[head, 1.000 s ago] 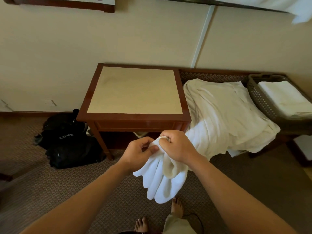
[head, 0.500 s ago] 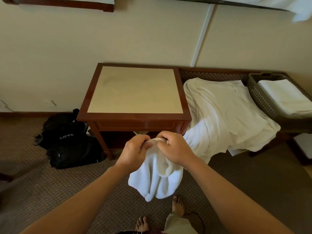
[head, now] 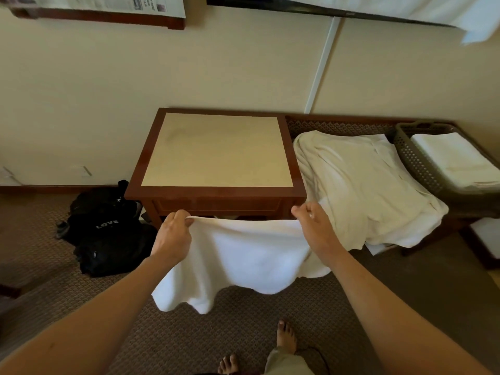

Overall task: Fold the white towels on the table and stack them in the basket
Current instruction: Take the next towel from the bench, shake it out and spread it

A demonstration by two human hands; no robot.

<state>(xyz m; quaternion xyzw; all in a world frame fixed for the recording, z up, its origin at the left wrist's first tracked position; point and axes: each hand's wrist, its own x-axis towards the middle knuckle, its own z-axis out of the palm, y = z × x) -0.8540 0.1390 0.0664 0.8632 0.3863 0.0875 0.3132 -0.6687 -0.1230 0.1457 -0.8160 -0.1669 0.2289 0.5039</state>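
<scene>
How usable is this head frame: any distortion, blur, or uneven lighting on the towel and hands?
Head view: wide-angle bending curves the wall trim and stretches the forearms; warm, dim light; the held towel looks soft and nearly textureless; left hand and right hand slightly smeared, each grip still readable.

light: dim, warm yellowish indoor cast | shadows: soft; black fabric backpack [head: 105, 231] nearly lost in dark | glare: mild sheen on beige square wooden-framed bench [head: 216, 150] top | distortion: wide-angle bending at edges | blur: slight softness overall
</scene>
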